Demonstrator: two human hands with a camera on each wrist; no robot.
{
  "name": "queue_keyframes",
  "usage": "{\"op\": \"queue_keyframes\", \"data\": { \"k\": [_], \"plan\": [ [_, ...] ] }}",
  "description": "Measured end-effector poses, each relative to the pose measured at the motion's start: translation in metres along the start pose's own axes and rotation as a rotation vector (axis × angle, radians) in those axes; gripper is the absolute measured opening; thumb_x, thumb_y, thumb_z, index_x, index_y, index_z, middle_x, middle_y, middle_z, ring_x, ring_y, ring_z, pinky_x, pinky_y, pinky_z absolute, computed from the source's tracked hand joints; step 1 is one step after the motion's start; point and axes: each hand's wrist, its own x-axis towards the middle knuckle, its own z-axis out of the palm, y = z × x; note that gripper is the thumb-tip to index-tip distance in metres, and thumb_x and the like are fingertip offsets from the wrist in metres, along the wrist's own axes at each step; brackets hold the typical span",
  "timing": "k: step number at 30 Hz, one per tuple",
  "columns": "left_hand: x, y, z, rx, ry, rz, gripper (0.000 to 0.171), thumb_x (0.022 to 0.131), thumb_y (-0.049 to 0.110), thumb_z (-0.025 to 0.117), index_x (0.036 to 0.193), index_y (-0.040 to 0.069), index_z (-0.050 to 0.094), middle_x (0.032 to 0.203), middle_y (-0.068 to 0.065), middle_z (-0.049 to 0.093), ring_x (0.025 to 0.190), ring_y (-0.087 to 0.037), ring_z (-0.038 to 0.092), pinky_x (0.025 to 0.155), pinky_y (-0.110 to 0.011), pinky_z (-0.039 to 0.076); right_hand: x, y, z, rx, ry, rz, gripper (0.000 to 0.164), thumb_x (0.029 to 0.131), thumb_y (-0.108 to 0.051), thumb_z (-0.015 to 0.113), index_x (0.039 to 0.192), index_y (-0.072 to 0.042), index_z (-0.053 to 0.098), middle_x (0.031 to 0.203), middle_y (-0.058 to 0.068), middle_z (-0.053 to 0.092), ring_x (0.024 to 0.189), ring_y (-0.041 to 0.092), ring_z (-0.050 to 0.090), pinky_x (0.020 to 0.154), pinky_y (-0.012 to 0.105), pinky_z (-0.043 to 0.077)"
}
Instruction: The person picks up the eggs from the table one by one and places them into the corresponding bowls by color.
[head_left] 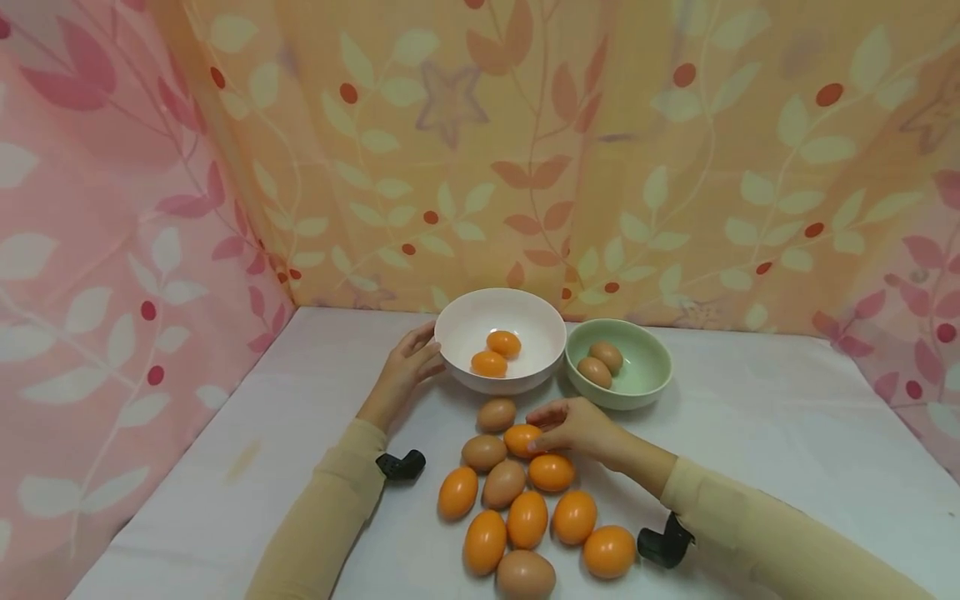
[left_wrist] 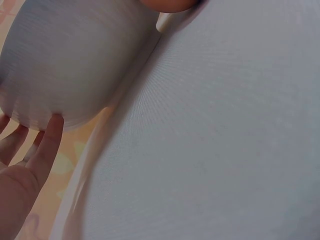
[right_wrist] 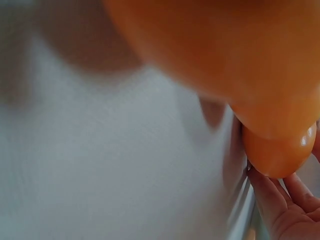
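Observation:
My left hand (head_left: 408, 367) rests its fingers along the left side of a white bowl (head_left: 450, 364) holding two orange eggs (head_left: 503, 343). In the left wrist view, fingertips (left_wrist: 56, 120) touch the bowl's outer wall (left_wrist: 75, 60). My right hand (head_left: 581, 432) has thumb and fingers around an orange egg (head_left: 521, 439) at the far end of a group on the table. The right wrist view shows that egg (right_wrist: 280, 155) between the thumb and fingers, partly hidden by a nearer orange egg (right_wrist: 225, 55). A brown egg (head_left: 497, 414) lies just beyond, close to the bowl.
A smaller green bowl (head_left: 651, 367) with two brown eggs (head_left: 595, 372) stands right of the white bowl. Several orange eggs (head_left: 527, 519) and brown eggs (head_left: 527, 575) lie loose toward the front of the white-covered table (head_left: 300, 400). A patterned curtain (head_left: 465, 167) hangs behind.

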Motion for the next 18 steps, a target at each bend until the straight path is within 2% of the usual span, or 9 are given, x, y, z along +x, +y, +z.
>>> {"op": "queue_keyframes", "data": {
  "k": [5,11,18],
  "plan": [
    [0.0017,-0.0027,-0.0015,-0.003,0.006,0.014,0.052,0.102,0.017,0.053,0.152,0.01,0.039,0.161,-0.007,0.036,0.136,-0.03,0.047,0.105,-0.043,0.052,0.0028,0.0001,0.0011,-0.023,-0.008,-0.014,0.044,0.077,-0.016,0.084,0.117,-0.001,0.071,0.113,0.01,0.074,0.101,0.014,0.067,0.091,0.03,0.058],
    [0.0002,-0.0049,-0.0072,-0.007,0.004,-0.03,0.053,0.103,0.016,0.052,0.153,0.01,0.036,0.162,-0.005,0.033,0.139,-0.028,0.045,0.108,-0.046,0.049,0.0033,0.0016,0.0041,-0.043,-0.031,-0.02,0.039,0.079,-0.017,0.082,0.114,-0.003,0.072,0.108,0.007,0.075,0.095,0.01,0.066,0.087,0.027,0.058],
    [0.0041,-0.004,-0.0016,-0.019,0.0,0.018,0.052,0.102,0.017,0.054,0.152,0.011,0.039,0.161,-0.005,0.035,0.138,-0.031,0.047,0.108,-0.048,0.049,0.0011,-0.0014,0.0037,-0.057,0.022,-0.015,0.04,0.078,-0.015,0.083,0.114,-0.002,0.073,0.108,0.01,0.076,0.096,0.011,0.067,0.083,0.027,0.059]
  ]
}}
